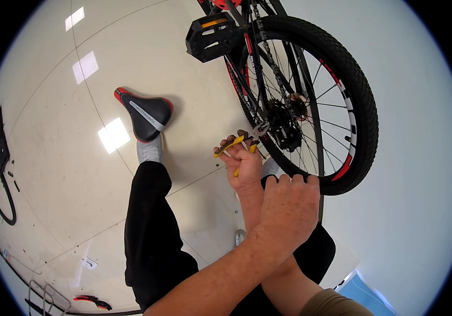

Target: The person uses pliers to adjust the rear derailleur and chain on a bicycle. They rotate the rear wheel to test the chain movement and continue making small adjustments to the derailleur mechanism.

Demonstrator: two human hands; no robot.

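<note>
Left forearm [215,274], fingers [288,182] curled, crosses right forearm [290,280], whose half-closed fingers [225,142] hold pliers [253,148].

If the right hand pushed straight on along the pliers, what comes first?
Probably the black gear mechanism just beyond the pliers in the right hand; depth there is hard to judge.

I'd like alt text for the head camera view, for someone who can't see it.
A person's right hand holds yellow-handled pliers at a bicycle's rear gears; the left hand is by the tyre. A black-and-red saddle lies at one shoe's toe.
</note>
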